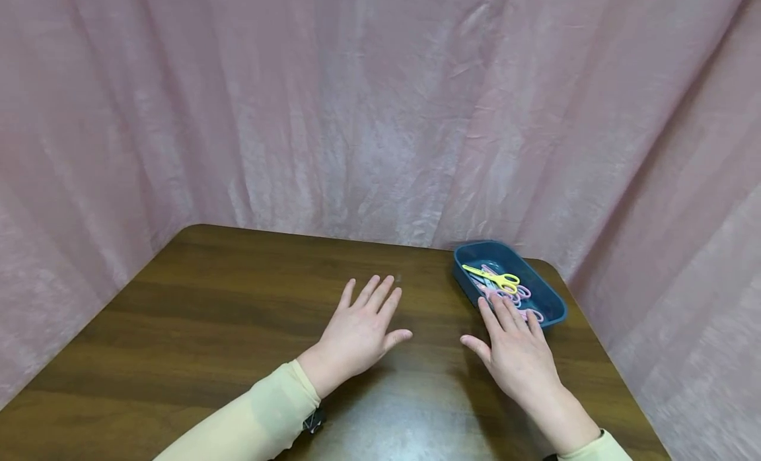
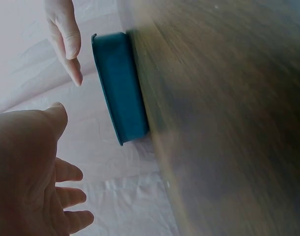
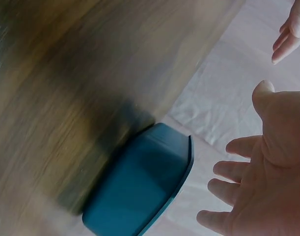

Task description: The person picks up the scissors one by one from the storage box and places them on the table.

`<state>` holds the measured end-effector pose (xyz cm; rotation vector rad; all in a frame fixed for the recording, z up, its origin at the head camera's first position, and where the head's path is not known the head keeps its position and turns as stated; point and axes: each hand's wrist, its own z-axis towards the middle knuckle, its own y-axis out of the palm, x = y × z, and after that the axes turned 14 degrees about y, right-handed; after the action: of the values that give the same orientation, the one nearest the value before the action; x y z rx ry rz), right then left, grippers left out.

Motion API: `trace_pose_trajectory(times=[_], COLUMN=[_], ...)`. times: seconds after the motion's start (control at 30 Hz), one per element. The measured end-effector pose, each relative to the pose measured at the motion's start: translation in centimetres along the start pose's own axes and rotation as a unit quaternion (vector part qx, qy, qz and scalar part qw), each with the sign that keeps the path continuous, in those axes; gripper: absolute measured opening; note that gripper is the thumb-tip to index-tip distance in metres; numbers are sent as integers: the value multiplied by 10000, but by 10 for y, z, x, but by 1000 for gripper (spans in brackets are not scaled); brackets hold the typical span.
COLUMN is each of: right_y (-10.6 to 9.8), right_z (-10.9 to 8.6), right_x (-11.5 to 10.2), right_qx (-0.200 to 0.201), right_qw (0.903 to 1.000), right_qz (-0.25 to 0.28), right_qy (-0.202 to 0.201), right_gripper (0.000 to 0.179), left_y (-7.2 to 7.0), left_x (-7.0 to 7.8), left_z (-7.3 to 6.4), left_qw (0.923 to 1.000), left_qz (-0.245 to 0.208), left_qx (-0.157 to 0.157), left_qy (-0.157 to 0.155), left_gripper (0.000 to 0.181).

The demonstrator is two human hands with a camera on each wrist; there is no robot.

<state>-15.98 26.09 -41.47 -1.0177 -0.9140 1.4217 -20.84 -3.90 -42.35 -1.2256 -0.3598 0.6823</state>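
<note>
Both hands hover over the table with fingers spread and nothing held. In the head view my left hand (image 1: 357, 332) is near the middle of the table, palm down. My right hand (image 1: 518, 352) is to the right, its fingertips overlapping the near rim of a dark blue-green plastic tray (image 1: 543, 296). Inside the tray lie several scissors: a yellow pair (image 1: 504, 281) on top and pink-handled ones (image 1: 523, 292) beneath, partly hidden by my right fingers. Both wrist views show only the outer side of the tray (image 2: 118, 86), with the scissors hidden.
The brown wooden table (image 1: 238, 302) has rounded far corners, and the tray stands near its far right corner. Pink curtains (image 1: 368, 117) hang just behind the table and along its sides. A small dark object (image 1: 314, 421) shows at the left sleeve's wrist.
</note>
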Motion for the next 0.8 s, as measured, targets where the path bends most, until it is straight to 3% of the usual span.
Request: trace_pose_trajectory(times=[0.57, 0.8], right_y=[-4, -4], right_z=[1, 0], right_x=[29, 42], right_qx=[-36, -268], right_qw=[9998, 9987], right_qz=[-42, -146], right_qy=[195, 401], right_gripper=[78, 80], left_y=[8, 12], left_x=[18, 27], left_z=[21, 31], left_qw=[9998, 9995], left_qz=[3, 98], left_qx=[-23, 14], left_qy=[187, 306], left_gripper=[80, 79])
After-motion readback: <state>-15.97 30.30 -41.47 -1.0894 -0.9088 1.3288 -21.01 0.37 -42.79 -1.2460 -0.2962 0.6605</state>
